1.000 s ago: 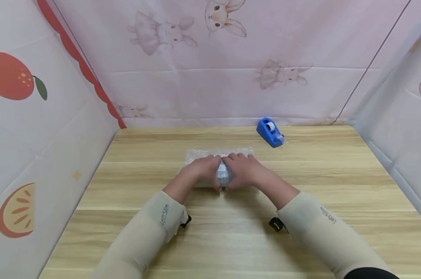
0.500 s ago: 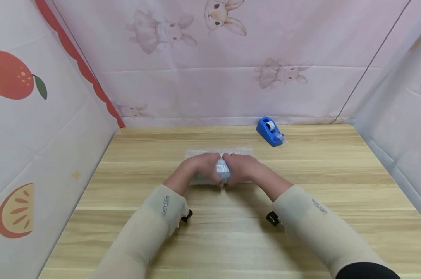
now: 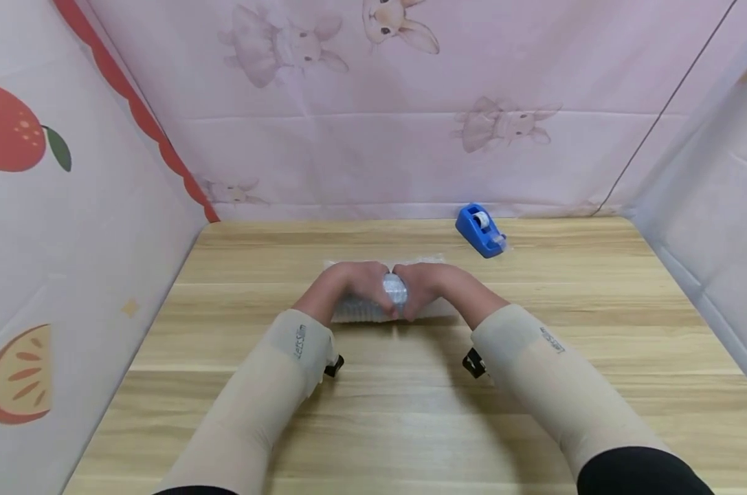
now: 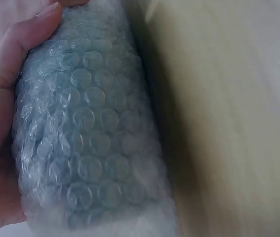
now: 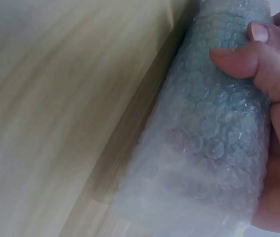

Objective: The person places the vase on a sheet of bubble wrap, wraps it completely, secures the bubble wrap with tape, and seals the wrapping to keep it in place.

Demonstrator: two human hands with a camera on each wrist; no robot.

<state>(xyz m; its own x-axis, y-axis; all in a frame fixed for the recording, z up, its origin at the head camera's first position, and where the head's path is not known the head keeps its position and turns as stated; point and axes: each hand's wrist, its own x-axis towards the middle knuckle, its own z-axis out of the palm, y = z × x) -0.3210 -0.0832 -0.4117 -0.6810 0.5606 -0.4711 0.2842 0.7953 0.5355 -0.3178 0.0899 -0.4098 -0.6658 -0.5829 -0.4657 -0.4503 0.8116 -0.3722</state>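
Observation:
A roll of bubble wrap [image 3: 395,289] lies crosswise on the wooden table, with a bluish-green tint showing through its layers. What is inside is hidden by the wrap. My left hand [image 3: 367,282] holds its left half, with the thumb along the near side, and my right hand [image 3: 421,283] grips the right half the same way. Both hands nearly meet at the middle. In the left wrist view the wrapped roll [image 4: 90,123] fills the palm side. The right wrist view shows the thumb [image 5: 236,61] pressing on the bubbles. The other fingers are mostly hidden behind the roll.
A blue tape dispenser [image 3: 480,230] with a roll of tape stands near the table's back edge, right of the hands. A pink curtain with rabbits [image 3: 348,158] hangs behind the table [image 3: 385,412], and white printed curtains stand at both sides.
Both hands have turned over the roll, their fingers dropping out of sight behind it. Less flat bubble wrap shows beyond the hands. The head view has tipped slightly.

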